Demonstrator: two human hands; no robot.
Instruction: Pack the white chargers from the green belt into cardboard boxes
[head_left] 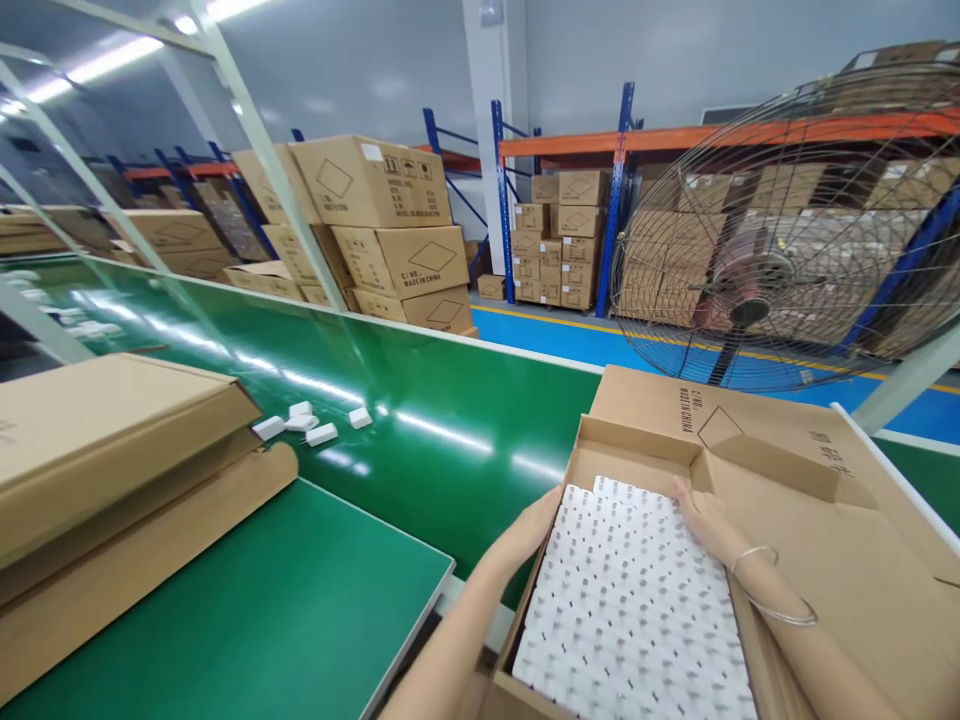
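An open cardboard box (pixel 637 436) stands at the lower right, filled with rows of small white pieces (pixel 637 590) except for a bare strip at its far end. My left hand (pixel 534 522) lies along the box's left wall, its fingertips partly hidden at the edge; whether it grips anything is unclear. At the right side of the rows, my right hand (pixel 701 515) touches the white pieces near the far corner, with bracelets on the wrist. Its fingers are partly curled, and what they hold, if anything, cannot be made out.
Several loose white pieces (pixel 321 434) lie on the green conveyor belt (pixel 420 400). Stacked flat cartons (pixel 112 420) sit at left beside a green tabletop (pixel 255 600). A large fan (pixel 750 290) stands behind the box. Cartons (pixel 405 260) are piled beyond the belt.
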